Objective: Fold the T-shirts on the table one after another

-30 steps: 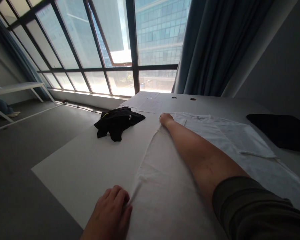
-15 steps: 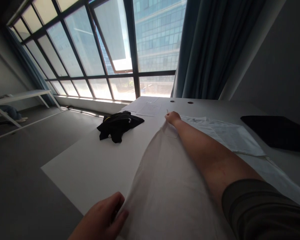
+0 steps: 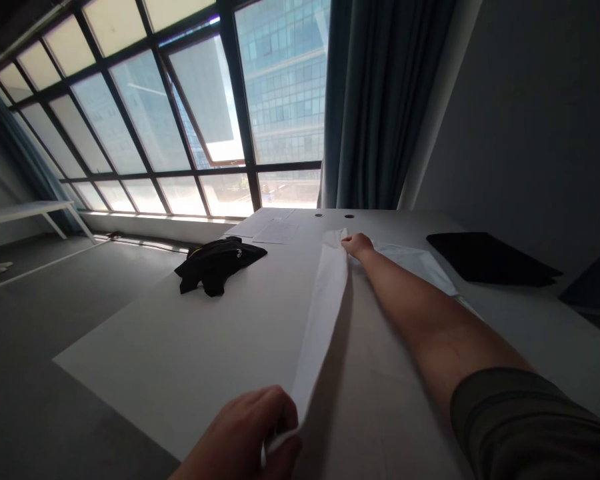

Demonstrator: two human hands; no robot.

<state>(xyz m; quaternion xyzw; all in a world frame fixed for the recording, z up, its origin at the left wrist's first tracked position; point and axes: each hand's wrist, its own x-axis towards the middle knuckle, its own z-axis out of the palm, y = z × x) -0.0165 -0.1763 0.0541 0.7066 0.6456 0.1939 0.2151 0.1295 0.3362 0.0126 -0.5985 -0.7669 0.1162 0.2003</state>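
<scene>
A white cloth [image 3: 375,373] stretches from the near edge of the view toward the far part of the white table. My right hand [image 3: 357,245] pinches its far edge, arm extended. Near the bottom of the view, my left hand [image 3: 263,427] grips the cloth's near left edge between thumb and fingers. Between the two hands this edge is raised, and a strip of the cloth is turned over to the left. More thin white fabric [image 3: 425,263] lies flat beyond my right forearm.
On the white table [image 3: 180,353], a crumpled black garment [image 3: 217,262] lies at the left and a folded black cloth [image 3: 490,259] at the right. Paper sheets [image 3: 275,229] rest near the far edge. Another white table [image 3: 25,212] stands far left.
Both hands have shifted right in the view with the cloth's edge, which now shows a folded-over strip. The view has turned somewhat to the right.
</scene>
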